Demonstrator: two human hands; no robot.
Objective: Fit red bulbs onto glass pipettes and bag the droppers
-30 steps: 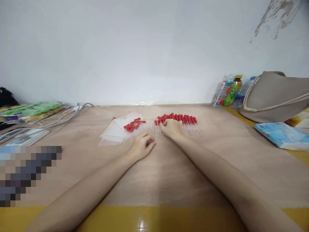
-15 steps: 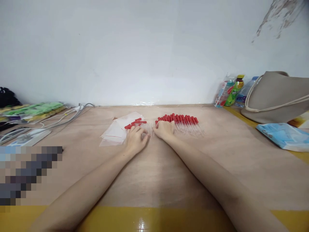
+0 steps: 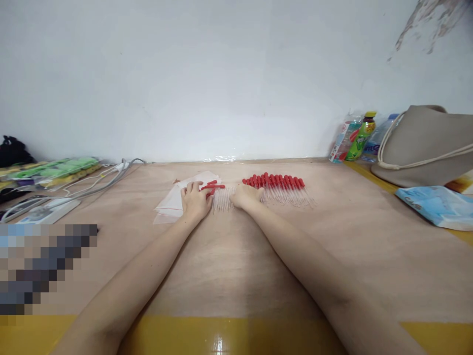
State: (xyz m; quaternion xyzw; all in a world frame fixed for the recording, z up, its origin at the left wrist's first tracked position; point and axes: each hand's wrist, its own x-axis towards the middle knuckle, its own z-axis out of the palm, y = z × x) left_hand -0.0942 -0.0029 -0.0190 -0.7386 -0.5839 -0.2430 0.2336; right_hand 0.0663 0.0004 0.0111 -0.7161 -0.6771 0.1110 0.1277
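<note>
My left hand rests over a few loose red rubber bulbs on clear plastic bags. Its fingers are bent but apart, with the thumb near the bulbs. Between my hands lies a row of thin clear tubes. My right hand is curled at the right end of these tubes, fingers closed and mostly hidden from me; what they hold does not show. To its right, several droppers with red bulbs lie side by side, thin tips toward me.
Cables, a white box and green-and-yellow packs lie at left. Bottles, a grey bag and a blue packet stand or lie at right. A white wall rises behind the table.
My left hand has moved left, away from the tubes and onto the loose red bulbs. My right hand has shifted slightly left. More of the thin tubes between them shows.
</note>
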